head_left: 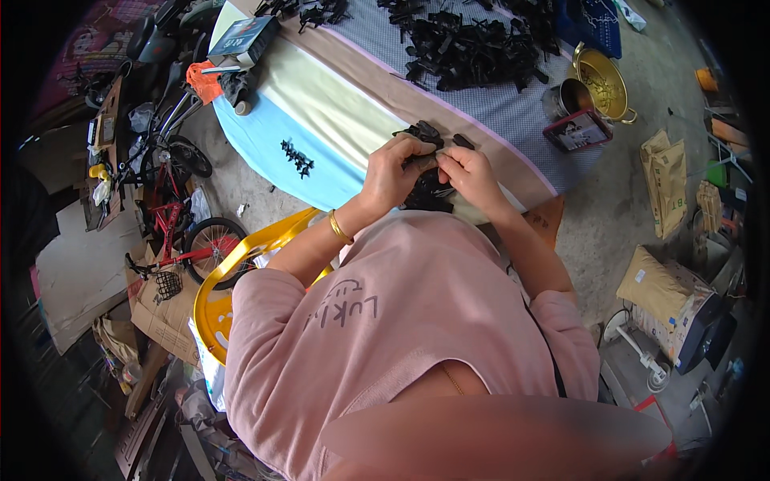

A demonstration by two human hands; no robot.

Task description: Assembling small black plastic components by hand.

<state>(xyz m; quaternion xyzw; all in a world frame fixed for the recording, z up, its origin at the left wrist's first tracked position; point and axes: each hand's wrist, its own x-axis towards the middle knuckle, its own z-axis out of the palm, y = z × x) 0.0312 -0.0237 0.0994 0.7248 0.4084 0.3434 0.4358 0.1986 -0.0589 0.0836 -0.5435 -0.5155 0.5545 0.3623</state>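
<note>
Left hand (393,172): fingers curled, gripping a small black plastic part (423,160) from the left.
Right hand (469,172): fingertips pinch the same part.
Place: table's (321,104) near edge.
Pile (473,48): far side.

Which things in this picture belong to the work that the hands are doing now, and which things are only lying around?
In use:
left hand and right hand, together on small black plastic parts
big pile of black parts on the table

Lying about:
brass pot
phone
red bicycle
yellow chair
sacks
</note>
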